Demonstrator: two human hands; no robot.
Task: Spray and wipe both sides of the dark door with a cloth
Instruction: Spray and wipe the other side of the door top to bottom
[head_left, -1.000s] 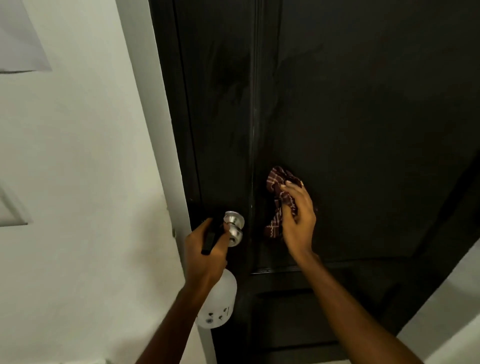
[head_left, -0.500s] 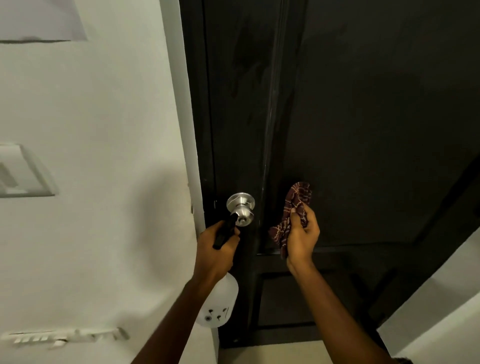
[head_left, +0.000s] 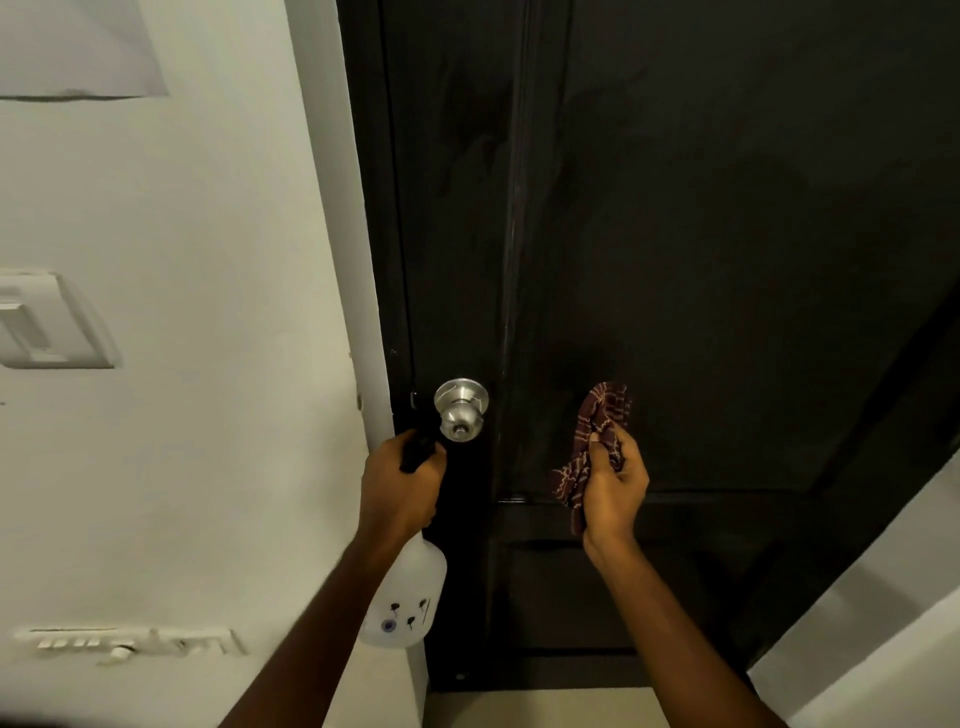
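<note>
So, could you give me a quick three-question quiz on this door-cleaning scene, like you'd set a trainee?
1. True or false: the left hand grips the white plastic spray bottle by its black top.
2. The crumpled dark red patterned cloth, held in the right hand, is: A) to the right of the round silver metal doorknob; B) draped over it; C) lying on the floor.
3. Which hand is nearer the doorknob on the dark panelled door?

Key: 1 true; 2 A; 3 the left hand.
</note>
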